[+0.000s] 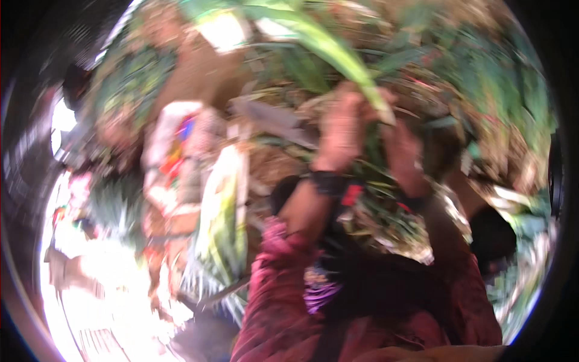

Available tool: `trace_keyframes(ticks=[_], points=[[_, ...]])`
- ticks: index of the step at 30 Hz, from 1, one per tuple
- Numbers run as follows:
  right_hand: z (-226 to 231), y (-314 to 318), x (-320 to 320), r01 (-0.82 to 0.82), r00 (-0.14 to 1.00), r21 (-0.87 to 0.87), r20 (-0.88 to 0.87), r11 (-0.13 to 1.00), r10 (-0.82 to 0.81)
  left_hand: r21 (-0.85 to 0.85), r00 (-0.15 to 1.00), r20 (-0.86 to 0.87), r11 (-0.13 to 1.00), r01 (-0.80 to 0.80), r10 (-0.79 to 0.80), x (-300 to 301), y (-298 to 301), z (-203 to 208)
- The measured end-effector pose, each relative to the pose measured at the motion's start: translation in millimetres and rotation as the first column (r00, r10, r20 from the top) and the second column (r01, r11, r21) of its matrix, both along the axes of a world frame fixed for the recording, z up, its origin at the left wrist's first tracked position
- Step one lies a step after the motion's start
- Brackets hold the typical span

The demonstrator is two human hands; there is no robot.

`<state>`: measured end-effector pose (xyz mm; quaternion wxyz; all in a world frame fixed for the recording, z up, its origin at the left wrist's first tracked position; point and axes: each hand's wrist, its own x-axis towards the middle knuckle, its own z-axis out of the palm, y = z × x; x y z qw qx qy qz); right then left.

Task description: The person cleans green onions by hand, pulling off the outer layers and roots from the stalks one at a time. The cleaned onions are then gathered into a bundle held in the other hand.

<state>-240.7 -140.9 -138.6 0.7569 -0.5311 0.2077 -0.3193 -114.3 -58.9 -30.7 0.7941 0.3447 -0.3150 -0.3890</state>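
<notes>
A long leek (345,59), with green leaves and a pale lower end, arcs down from the top of the view to between my hands. The fingers of my left hand (339,133) are closed around it near that pale end, though motion smears them. My right hand (404,155) is just right of the pale end, close to it; its fingers are too blurred to tell whether they grip. Below both hands lies a heap of leek trimmings and loose leaves (386,220), partly hidden by my wrists.
Piles of leeks stand at the right (500,102) and far left (136,84). Trimmed leeks (223,211) lie left of my left arm, beside a white sack (175,120) with coloured print. A greyish flat board-like piece (274,120) rests left of my left hand. My knees flank the heap.
</notes>
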Motion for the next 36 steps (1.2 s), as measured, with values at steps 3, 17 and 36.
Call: trace_keyframes(ticks=[3, 17, 36], points=[[18, 8, -8, -0.011, 0.885, -0.763, -0.308, 0.646, -0.348, -0.023, 0.98, -0.184, 0.996, -0.081, 0.075, -5, -6, -11], [59, 15, -9, -0.458, 0.879, 0.299, 0.013, 0.837, 0.476, 0.082, 0.945, -0.31, 0.993, -0.086, 0.108, 9, 1, -21], [67, 6, -7, -0.147, 0.989, -0.779, -0.121, 0.61, 0.083, -0.022, 0.921, -0.389, 1.0, -0.014, 0.004, 2, 13, -4]])
